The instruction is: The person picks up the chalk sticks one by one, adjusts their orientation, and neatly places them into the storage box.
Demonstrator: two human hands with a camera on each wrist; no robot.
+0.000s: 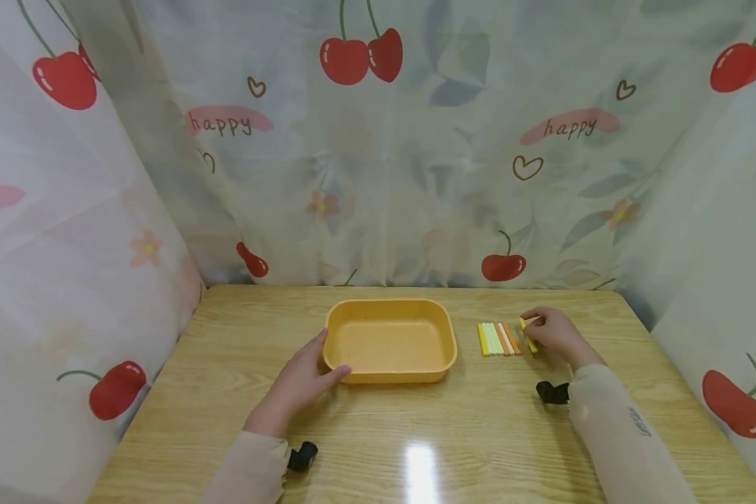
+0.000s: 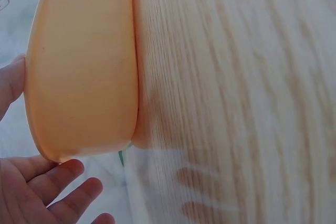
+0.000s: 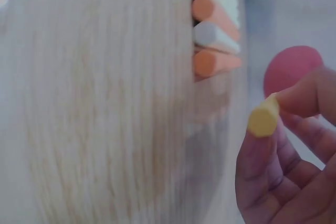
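An orange-yellow plastic basin (image 1: 390,379) sits on the wooden table. At its near left corner is my left hand (image 1: 301,381), thumb on the front rim and fingers at the left side. In the left wrist view the fingers (image 2: 55,186) are spread and fairly straight beside the basin wall (image 2: 84,66). Between thumb and fingers, my right hand (image 1: 557,334) pinches a yellow chalk stick (image 3: 263,120), tilted. Just left of that hand lies a row of several chalk sticks (image 1: 499,339) in yellow, pale green, white and orange, side by side.
The wood-grain table (image 1: 378,427) ends at a printed curtain (image 1: 378,175) at the back, with more curtain on both sides. Black wrist cameras (image 1: 302,456) are worn on both forearms. The chalk row lies to the right of the basin.
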